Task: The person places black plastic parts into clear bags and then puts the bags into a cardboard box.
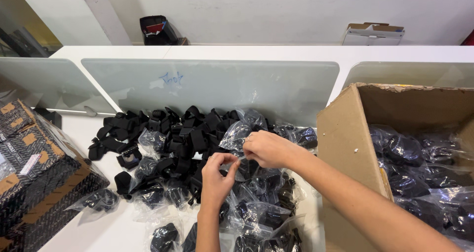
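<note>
Head view only. Hands meet at frame centre above a white surface (113,232). Left hand (216,175) comes up from 6 o'clock, fingers curled, thumb and forefinger pinched shut on the lower edge of a clear plastic bag (240,131). Right hand (266,148) enters from 4 o'clock, forearm crossing the corner of a cardboard box (345,148); its fingers are closed on the same bag, just beside the left hand's fingertips. Bag is held up off the pile, its crumpled top rising toward 12 o'clock from the right hand. What it contains cannot be told.

Beneath and around the hands: loose black parts (177,133) heaped from 9 to 12 o'clock of the hands, and bagged black parts (256,217) spread from 6 to 7 o'clock. Cardboard box at 3 o'clock stands open and holds more bagged black parts. Dark patterned cartons (34,183) stacked at 9 o'clock, frame edge. Frosted divider panel (207,84) runs behind the pile at 12 o'clock.
</note>
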